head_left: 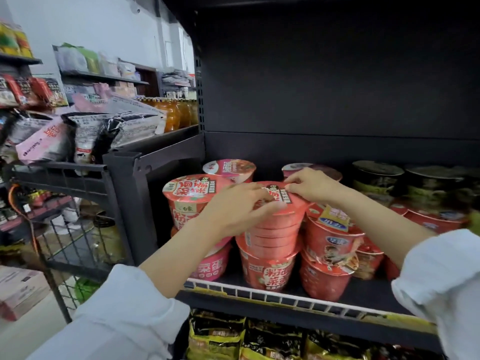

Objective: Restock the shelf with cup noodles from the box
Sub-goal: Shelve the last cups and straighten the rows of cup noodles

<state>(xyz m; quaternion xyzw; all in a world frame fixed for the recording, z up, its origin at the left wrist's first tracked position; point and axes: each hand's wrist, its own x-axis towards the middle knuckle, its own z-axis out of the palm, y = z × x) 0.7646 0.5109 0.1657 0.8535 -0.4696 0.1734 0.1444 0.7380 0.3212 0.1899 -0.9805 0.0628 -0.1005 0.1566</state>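
A red cup noodle (275, 229) stands on top of another red cup (267, 271) in the middle of the dark shelf (285, 297). My left hand (233, 211) wraps its lid and left side. My right hand (311, 187) rests its fingertips on the lid's far right rim. To the left stands a second stack, topped by a red cup (187, 198). Behind are two pink-lidded cups (228, 168). To the right are red cups with a yellow-blue label (332, 229) and dark green cups (376, 178). No box is in view.
A white wire rail (259, 289) runs along the shelf's front edge. The space above the cups is open up to the dark back panel. A lower shelf holds yellow-black packets (233, 339). At left, a black wire rack (65, 178) carries snack bags and orange bottles (176, 113).
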